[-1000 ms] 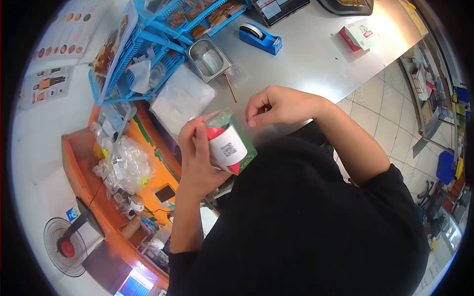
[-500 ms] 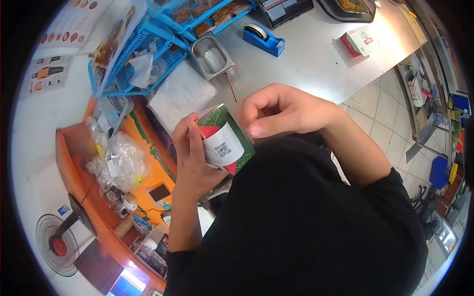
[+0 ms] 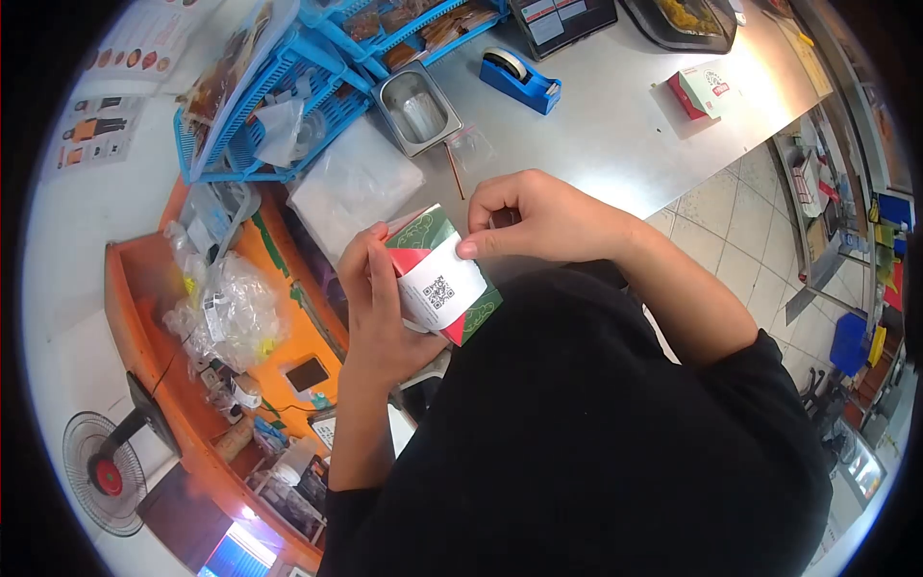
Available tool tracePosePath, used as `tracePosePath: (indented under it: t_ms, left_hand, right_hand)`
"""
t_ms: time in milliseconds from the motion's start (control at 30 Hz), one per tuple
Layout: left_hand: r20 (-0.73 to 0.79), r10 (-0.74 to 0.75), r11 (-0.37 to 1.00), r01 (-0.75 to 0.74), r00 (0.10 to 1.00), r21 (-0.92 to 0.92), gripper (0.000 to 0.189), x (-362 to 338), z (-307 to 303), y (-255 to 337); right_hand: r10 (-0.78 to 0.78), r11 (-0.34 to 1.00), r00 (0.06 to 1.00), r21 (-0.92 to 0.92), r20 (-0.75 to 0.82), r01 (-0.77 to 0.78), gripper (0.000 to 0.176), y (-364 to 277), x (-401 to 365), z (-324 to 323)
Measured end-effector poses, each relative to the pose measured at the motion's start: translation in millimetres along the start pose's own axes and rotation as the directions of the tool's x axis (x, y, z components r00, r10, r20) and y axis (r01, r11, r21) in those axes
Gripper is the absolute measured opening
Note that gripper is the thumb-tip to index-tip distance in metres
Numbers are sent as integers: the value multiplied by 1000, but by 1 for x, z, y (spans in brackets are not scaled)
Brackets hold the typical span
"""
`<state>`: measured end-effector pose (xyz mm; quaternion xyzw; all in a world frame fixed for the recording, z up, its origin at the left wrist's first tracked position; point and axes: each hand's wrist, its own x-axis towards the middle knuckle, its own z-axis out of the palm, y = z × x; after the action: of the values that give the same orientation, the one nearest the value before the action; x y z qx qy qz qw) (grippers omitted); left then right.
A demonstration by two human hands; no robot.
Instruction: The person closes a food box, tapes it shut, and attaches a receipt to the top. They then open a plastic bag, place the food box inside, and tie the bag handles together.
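Note:
My left hand (image 3: 377,303) is wrapped round a small green and red box (image 3: 415,232) from its left side and holds it tilted above the counter. A white paper with a QR code (image 3: 439,291) lies over the side of the box that faces up. The thumb of my right hand (image 3: 510,219) touches the paper's upper right edge, with the fingers curled. Whether those fingers pinch part of the paper is hard to see.
Beyond the hands, the metal counter (image 3: 596,125) bears a blue tape dispenser (image 3: 520,81), a metal container (image 3: 416,108), clear plastic bags (image 3: 354,178) and a red and white box (image 3: 705,93). Blue baskets (image 3: 327,120) stand at the upper left. An orange shelf (image 3: 279,370) is at the left.
My right thumb has moved left and down onto the paper. The paper now lies flatter over the box's right edge. The view has shifted slightly.

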<state>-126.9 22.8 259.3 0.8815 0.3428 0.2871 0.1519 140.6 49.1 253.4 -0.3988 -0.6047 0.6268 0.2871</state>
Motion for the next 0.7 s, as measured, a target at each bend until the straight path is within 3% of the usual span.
tracePosePath:
  t_ms: [100, 233, 300, 533, 700]
  left_hand:
    - [18, 5, 1000, -5, 1000, -12, 133, 3, -2, 3]
    - [12, 8, 1000, -8, 1000, 1, 133, 2, -1, 3]
    - [18, -16, 998, 17, 1000, -63, 141, 2, -1, 3]
    - [23, -20, 999, 21, 1000, -30, 143, 1, -2, 4]
    - [-15, -17, 999, 16, 1000, -42, 144, -1, -3, 9]
  right_hand:
    - [72, 994, 995, 78, 71, -78, 33, 3, 1, -3]
    - [60, 992, 996, 110, 59, -66, 32, 3, 1, -1]
    - [70, 993, 994, 88, 79, -77, 31, 2, 0, -2]
    - [32, 998, 997, -57, 69, -28, 28, -8, 2, -8]
    - [30, 939, 976, 329, 213, -100, 17, -4, -2, -14]
